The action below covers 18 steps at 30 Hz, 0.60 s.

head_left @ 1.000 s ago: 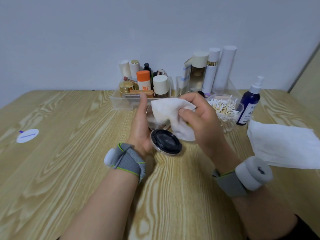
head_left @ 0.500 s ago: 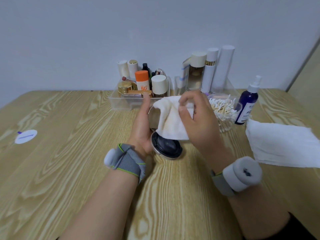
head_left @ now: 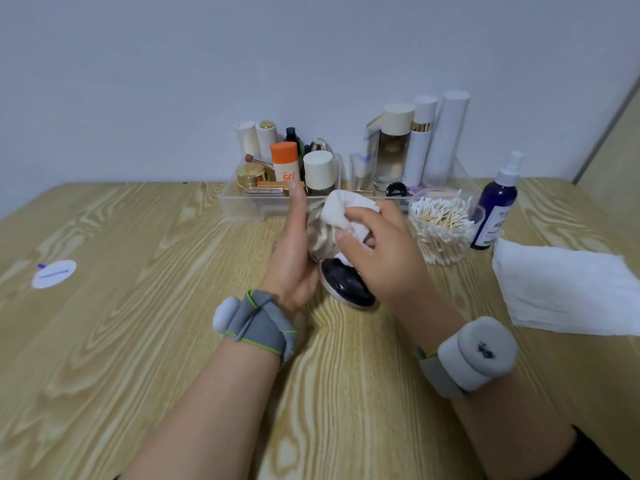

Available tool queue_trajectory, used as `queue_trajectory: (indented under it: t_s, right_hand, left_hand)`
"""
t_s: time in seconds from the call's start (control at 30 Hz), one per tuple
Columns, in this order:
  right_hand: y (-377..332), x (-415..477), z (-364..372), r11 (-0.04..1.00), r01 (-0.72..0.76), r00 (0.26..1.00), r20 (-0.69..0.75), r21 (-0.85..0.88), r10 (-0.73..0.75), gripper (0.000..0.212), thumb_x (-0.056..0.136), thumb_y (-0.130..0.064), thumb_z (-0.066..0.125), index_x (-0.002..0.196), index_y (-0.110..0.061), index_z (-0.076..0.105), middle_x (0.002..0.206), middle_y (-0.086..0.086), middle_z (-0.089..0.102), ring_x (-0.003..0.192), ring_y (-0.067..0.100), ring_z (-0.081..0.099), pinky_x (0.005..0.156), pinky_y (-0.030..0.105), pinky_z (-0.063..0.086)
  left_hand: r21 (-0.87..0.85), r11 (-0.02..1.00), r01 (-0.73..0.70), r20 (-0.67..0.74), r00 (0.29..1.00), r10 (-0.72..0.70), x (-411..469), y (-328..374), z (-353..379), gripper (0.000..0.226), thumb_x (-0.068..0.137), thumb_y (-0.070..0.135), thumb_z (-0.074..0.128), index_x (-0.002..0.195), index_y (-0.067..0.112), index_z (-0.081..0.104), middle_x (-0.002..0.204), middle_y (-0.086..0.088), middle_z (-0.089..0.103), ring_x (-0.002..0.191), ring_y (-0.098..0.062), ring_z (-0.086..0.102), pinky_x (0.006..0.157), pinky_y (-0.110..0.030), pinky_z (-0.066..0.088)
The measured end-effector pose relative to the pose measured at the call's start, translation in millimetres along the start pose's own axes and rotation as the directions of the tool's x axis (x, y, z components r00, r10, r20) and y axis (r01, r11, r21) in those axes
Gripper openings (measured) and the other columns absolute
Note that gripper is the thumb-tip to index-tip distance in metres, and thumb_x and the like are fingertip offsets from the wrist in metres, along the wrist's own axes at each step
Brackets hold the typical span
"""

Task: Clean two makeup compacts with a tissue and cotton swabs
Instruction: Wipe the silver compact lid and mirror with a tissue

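Tissue point(head_left: 341, 213), pinched in the right grip point(head_left: 384, 261), presses the raised lid of the open compact point(head_left: 346, 285), held by the left grip point(head_left: 292, 254) over the worktop point(head_left: 138, 341), base nearer the person.

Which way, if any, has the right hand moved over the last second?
Yes, the right hand shifted slightly left. Earlier it overlapped the left edge of the cotton swab jar; now it only reaches that edge, bunching the tissue against the open compact.

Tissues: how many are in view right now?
2. The bunched tissue is gripped by the right hand against the open compact in the left hand; the flat tissue lies on the table at right. It may be a stack.
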State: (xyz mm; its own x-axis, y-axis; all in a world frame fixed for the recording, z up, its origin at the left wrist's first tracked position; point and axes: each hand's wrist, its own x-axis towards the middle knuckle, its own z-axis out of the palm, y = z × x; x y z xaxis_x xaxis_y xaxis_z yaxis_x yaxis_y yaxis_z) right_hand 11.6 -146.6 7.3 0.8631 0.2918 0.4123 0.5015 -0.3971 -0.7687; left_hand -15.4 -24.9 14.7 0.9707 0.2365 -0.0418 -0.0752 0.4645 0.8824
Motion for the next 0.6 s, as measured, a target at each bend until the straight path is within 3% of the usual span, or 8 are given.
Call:
queue_trajectory:
  t_s: [0.07,0.17,0.3,0.4,0.5,0.6]
  right_hand:
    - [2.1,0.5,0.2,0.999,0.016,1.0,-0.027,0.028,-0.015,0.026,0.092,-0.024,0.059,0.117,-0.024,0.066,0.103,-0.008,0.047,0.088,0.006,0.049,0.076,0.013,0.038]
    - [2.6,0.3,0.6,1.0,0.021,1.0,-0.022,-0.009,-0.022,0.026,0.092,-0.03,0.058,0.116,-0.026,0.067,0.096,-0.008,0.047,0.087,0.008,0.048,0.072,0.014,0.035]
    - [0.8,0.6,0.3,0.998,0.026,0.999,-0.044,0.052,-0.024,0.025,0.089,-0.03,0.065,0.114,-0.029,0.068,0.091,-0.014,0.046,0.078,0.0,0.047,0.071,0.008,0.035]
    - [1.5,2.3,0.3,0.996,0.057,0.997,-0.064,0.07,-0.053,0.028,0.09,-0.023,0.064,0.118,-0.022,0.069,0.087,-0.017,0.047,0.078,-0.002,0.048,0.069,0.005,0.033]
    - [1.4,2.2,0.4,0.986,0.116,0.992,-0.057,0.121,-0.11,0.028,0.092,-0.016,0.061,0.118,-0.022,0.069,0.098,-0.012,0.054,0.094,0.002,0.055,0.08,0.007,0.037]
    - [-1.9,1.5,-0.2,0.975,0.159,0.987,-0.028,0.154,-0.157,0.029,0.092,-0.012,0.06,0.117,-0.023,0.07,0.112,-0.007,0.058,0.107,0.007,0.056,0.09,0.015,0.041]
  left_hand:
    - [-0.011,1.0,-0.009,0.027,1.0,0.009,2.0,-3.0,-1.3,0.073,0.095,0.063,0.033,0.099,0.0,0.07,0.075,-0.016,0.073,0.069,-0.024,0.073,0.059,-0.03,0.058]
    - [-0.035,0.999,-0.003,-0.007,1.0,0.003,1.9,-2.6,-0.5,0.079,0.092,0.069,0.032,0.107,-0.001,0.067,0.078,-0.016,0.073,0.072,-0.026,0.073,0.062,-0.034,0.059]
    - [-0.04,0.999,-0.001,-0.08,0.997,-0.002,0.1,-1.4,1.4,0.094,0.084,0.079,0.035,0.123,-0.001,0.063,0.114,-0.028,0.066,0.104,-0.038,0.067,0.09,-0.048,0.055]
    - [-0.044,0.999,0.003,-0.074,0.997,-0.007,-1.1,-2.1,2.4,0.094,0.081,0.08,0.037,0.122,-0.001,0.064,0.122,-0.032,0.061,0.114,-0.043,0.061,0.101,-0.055,0.047]
    - [-0.066,0.998,-0.002,-0.061,0.998,-0.002,-3.7,0.2,4.7,0.1,0.069,0.083,0.049,0.119,-0.001,0.065,0.123,-0.025,0.058,0.111,-0.038,0.057,0.105,-0.053,0.041]
    - [-0.086,0.996,0.019,-0.038,0.999,-0.023,-2.4,-1.4,4.5,0.109,0.057,0.089,0.057,0.112,-0.004,0.066,0.122,-0.017,0.033,0.102,-0.031,0.031,0.085,-0.044,0.034]
